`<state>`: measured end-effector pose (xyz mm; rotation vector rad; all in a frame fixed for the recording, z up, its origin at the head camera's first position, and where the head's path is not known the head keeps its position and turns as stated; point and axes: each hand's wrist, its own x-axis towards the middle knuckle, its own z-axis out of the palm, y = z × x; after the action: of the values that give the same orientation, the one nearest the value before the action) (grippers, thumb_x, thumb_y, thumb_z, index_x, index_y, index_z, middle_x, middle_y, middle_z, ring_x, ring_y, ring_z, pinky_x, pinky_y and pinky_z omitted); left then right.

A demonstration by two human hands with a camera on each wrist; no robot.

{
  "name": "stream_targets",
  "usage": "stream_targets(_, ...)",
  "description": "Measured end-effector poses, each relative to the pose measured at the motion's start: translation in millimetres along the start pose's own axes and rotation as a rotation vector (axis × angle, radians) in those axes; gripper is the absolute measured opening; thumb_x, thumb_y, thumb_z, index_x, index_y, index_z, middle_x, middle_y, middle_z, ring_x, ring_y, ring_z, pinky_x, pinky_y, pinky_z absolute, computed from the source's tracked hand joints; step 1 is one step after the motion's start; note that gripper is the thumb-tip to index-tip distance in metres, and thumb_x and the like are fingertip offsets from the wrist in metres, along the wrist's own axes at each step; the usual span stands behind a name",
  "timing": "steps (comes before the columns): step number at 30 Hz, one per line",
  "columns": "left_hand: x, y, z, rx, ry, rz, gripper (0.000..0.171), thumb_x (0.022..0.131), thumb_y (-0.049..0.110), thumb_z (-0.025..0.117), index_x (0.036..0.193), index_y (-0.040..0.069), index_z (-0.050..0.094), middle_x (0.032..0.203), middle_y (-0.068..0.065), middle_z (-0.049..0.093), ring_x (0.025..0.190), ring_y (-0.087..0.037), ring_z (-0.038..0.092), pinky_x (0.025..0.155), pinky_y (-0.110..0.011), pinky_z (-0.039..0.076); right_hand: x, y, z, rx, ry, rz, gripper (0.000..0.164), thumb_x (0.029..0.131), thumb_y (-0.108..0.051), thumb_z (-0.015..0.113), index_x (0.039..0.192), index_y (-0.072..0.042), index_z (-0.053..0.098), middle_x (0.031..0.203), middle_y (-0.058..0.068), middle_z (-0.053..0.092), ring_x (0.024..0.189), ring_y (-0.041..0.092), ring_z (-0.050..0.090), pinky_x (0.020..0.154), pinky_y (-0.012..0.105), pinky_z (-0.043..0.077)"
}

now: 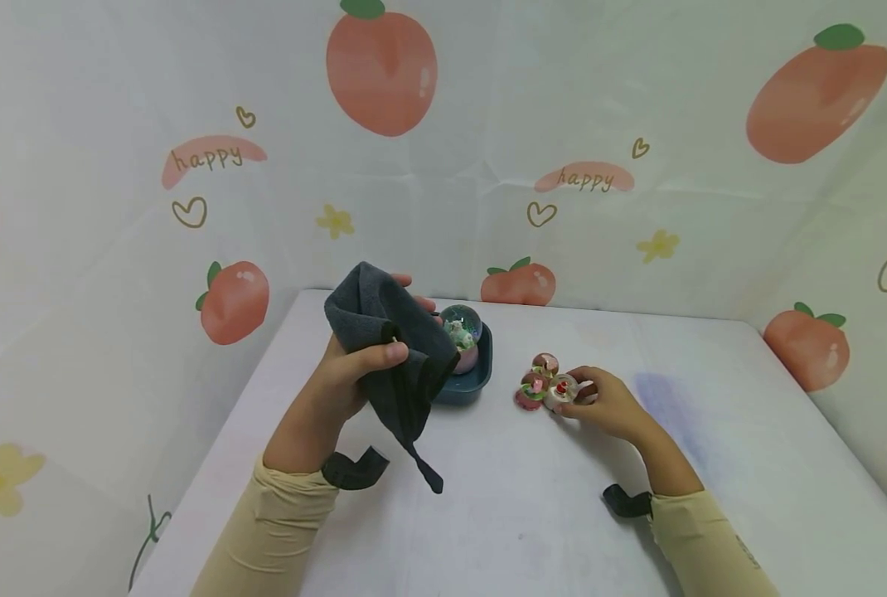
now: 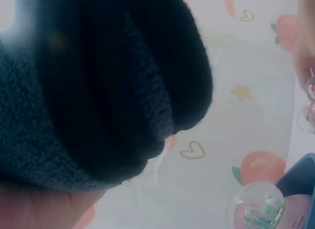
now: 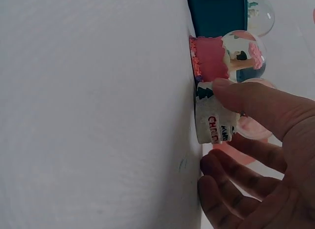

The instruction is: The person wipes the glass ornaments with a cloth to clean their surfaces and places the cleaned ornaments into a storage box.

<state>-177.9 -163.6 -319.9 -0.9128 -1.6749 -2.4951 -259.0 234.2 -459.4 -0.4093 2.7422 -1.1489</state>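
Nearest, tan sleeves (image 1: 268, 531) are worn on both forearms, and a black strap is seen at each wrist. A dark grey cloth (image 1: 384, 319) is gripped in the left hand (image 1: 342, 377), raised above the table (image 1: 518, 497); the thumb is folded over the cloth's front, while the other fingers are partly hidden behind it. By the right hand (image 1: 609, 405), a white snow globe (image 3: 209, 113) is pinched at its base between thumb and forefinger, the remaining fingers being loosely bent. Red lettering and a dark green tree are shown on that base. Just beside it, to the left in the head view, two pink snow globes (image 1: 534, 385) are grouped on the table. Farther left, a blue tray (image 1: 458, 397) is partly covered from view by the cloth; in it another globe (image 1: 462, 327) on a pink base is held. Behind everything, a pale sheet (image 1: 451, 207) printed with peaches, hearts and "happy" is hung.
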Motion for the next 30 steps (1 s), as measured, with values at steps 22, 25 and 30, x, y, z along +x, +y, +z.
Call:
stream_targets(22, 0.8, -1.7, -0.5, -0.008, -0.015, 0.003, 0.068, 0.086, 0.01, 0.07, 0.148, 0.013, 0.044, 0.131, -0.01, 0.068, 0.12, -0.024, 0.07, 0.1, -0.036, 0.058, 2.0, -1.3, 2.8, -0.064, 0.025, -0.068, 0.047, 0.081, -0.023, 0.093, 0.117, -0.004, 0.069, 0.108, 0.011, 0.072, 0.1, 0.024, 0.064, 0.077, 0.031, 0.052)
stream_targets(25, 0.8, -1.7, 0.2, -0.01, -0.014, 0.0, 0.068, 0.085, 0.009, 0.07, 0.148, 0.013, 0.045, 0.13, -0.009, 0.069, 0.12, -0.024, 0.07, 0.101, -0.036, 0.057, -3.1, -5.0, -0.4, -0.072, 0.086, -0.106, 0.04, 0.081, -0.02, 0.092, 0.112, -0.007, 0.071, 0.106, 0.01, 0.073, 0.095, 0.021, 0.061, 0.075, 0.03, 0.05)
stream_targets(30, 0.5, -1.4, 0.7, -0.016, -0.01, 0.0, 0.07, 0.085, 0.01, 0.07, 0.149, 0.009, 0.043, 0.13, -0.01, 0.069, 0.12, -0.024, 0.07, 0.101, -0.036, 0.057, -9.6, -7.7, -6.4, -0.042, 0.097, -0.121, 0.033, 0.083, -0.016, 0.09, 0.109, -0.007, 0.072, 0.101, 0.008, 0.072, 0.085, 0.014, 0.059, 0.069, 0.025, 0.05)
